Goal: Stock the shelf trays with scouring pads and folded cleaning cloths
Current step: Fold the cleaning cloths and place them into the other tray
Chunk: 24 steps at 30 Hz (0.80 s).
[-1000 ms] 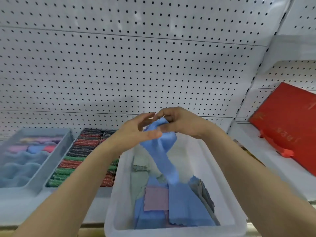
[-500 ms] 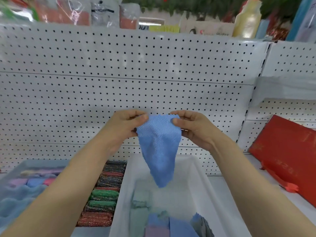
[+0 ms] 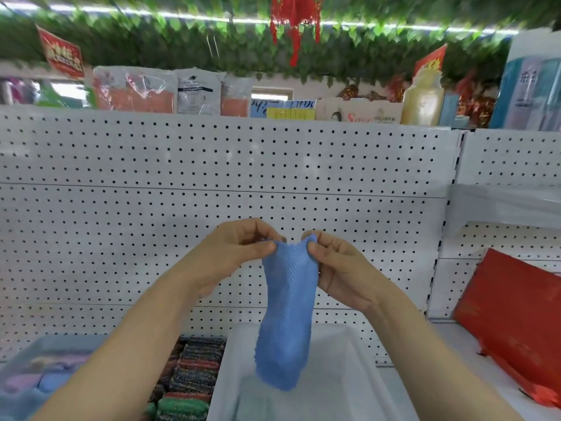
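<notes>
White bin (image 3: 361,387): near centre on the shelf, directly below the cloth; contents out of view.
Scouring pads (image 3: 194,372): stacked in the tray left of the bin.
Grey tray (image 3: 36,347): near left, holds pastel cloths.
Blue cloth (image 3: 287,314): hangs above the bin, narrowed and uneven.
Left hand (image 3: 233,253): pinches the top left corner.
Right hand (image 3: 337,265): pinches the top right corner.
Procedure: draw the corners apart, level the top edge, then fold evenly; hold firmly, since the cloth is limp.
Pegboard (image 3: 212,183): far backdrop.
</notes>
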Motion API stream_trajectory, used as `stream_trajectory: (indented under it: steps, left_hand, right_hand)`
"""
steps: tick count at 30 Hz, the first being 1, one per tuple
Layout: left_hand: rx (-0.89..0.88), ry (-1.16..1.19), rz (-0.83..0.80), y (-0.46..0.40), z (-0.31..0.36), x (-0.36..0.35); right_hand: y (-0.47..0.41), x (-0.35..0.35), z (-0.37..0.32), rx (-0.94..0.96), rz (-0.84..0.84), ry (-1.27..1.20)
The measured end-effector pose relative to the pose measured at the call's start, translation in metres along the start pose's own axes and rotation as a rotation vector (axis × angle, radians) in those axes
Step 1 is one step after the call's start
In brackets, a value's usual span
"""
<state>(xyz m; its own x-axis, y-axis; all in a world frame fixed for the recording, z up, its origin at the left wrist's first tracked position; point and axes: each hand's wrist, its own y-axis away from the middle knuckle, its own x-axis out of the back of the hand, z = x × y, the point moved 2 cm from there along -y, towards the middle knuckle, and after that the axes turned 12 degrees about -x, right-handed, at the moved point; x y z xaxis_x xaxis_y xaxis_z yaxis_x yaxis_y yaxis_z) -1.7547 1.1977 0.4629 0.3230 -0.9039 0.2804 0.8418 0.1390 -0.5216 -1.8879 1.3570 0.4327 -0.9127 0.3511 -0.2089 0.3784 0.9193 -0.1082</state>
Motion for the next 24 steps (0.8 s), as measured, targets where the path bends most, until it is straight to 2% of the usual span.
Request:
stream_trajectory:
  steps: [4,8,10,14,17,20,24]
  left_hand:
    - [-0.039,0.038,-0.108,-0.005,0.003,-0.007]
    - [-0.032,0.105,-0.163,-0.006,-0.002,-0.009]
    - [-0.014,0.151,-0.171,-0.004,-0.008,-0.007]
    - [0.045,0.177,0.027,-0.002,-0.01,-0.003]
    - [0.127,-0.004,0.0,0.0,-0.005,-0.007]
    - [0.125,-0.152,0.006,-0.003,-0.001,-0.016]
    - [0.127,-0.065,0.088,-0.012,-0.001,-0.013]
  right_hand:
    - [-0.004,-0.014,0.006,0.008,-0.056,0.035]
    - [-0.008,-0.018,0.015,-0.025,-0.144,-0.107]
    - [-0.007,-0.021,0.017,-0.052,-0.119,-0.127]
    - [-0.013,-0.018,0.015,-0.006,0.084,-0.114]
    - [-0.017,-0.016,0.014,0.038,0.182,-0.107]
    - [-0.015,-0.016,0.014,0.045,0.227,-0.097]
    - [-0.003,-0.012,0.021,0.015,0.189,0.079]
